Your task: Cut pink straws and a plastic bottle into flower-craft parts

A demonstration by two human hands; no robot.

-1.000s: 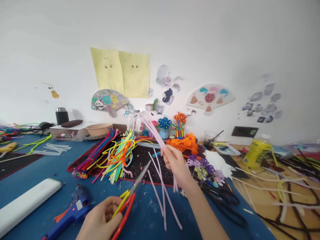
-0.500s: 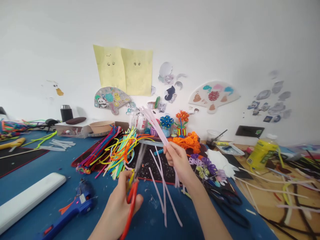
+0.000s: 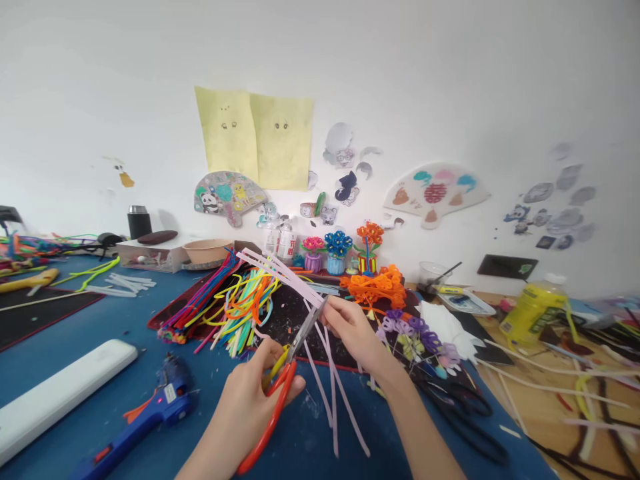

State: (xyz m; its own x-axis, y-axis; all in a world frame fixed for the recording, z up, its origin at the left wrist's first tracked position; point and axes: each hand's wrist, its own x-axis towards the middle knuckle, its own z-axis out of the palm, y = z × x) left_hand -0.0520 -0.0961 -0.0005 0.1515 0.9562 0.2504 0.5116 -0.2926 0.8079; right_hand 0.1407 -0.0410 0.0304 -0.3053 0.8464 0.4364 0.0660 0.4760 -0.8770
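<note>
My left hand (image 3: 245,400) is wrapped round scissors with red and yellow handles (image 3: 274,419). Their blades (image 3: 306,331) point up and right, with the tips at the held stems near my right fingertips. My right hand (image 3: 353,330) pinches a bundle of pale lilac pipe cleaners (image 3: 285,272), which fans out to the upper left. Whether the blades have cut into the bundle I cannot tell. Several loose lilac pipe cleaners (image 3: 334,393) lie below my right hand, across the edge of the dark mat (image 3: 286,310).
Coloured pipe cleaners (image 3: 250,300) are heaped left of centre. A blue glue gun (image 3: 167,400) and a white bar-shaped case (image 3: 65,393) lie at left. Orange pieces (image 3: 375,287), purple flowers (image 3: 407,327) and black scissors (image 3: 460,413) are at right. Small potted flowers (image 3: 339,250) stand behind.
The scissors have moved right and up, so their blades now meet the stems by my right hand. The lilac bundle has tipped over to the left. The view has shifted slightly.
</note>
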